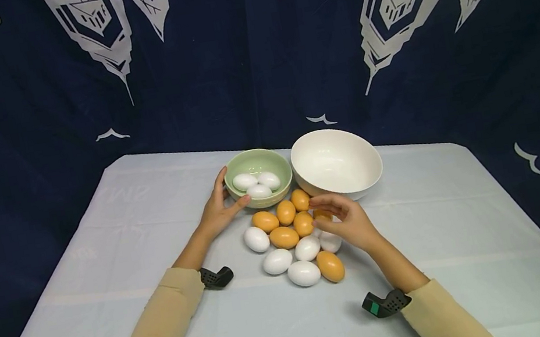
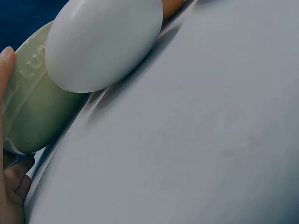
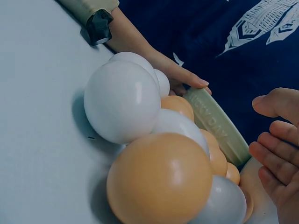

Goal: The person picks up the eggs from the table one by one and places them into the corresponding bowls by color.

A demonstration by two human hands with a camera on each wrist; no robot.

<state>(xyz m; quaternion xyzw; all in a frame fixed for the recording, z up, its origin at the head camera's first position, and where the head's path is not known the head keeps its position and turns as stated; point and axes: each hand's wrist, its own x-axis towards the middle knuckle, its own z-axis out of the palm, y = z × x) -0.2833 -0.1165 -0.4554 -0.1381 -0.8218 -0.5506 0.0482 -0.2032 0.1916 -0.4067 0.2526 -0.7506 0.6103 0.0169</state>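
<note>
Nearest the camera, your tan sleeves reach in at left and right over the pale surface. Your left hand grips the green bowl from its left, thumb at the near rim; three white eggs inside. Your right hand, thumb and fingers parted, over the right of the cluster: orange eggs, loose white eggs; contact can't be told. White bowl just right of the green.
</note>
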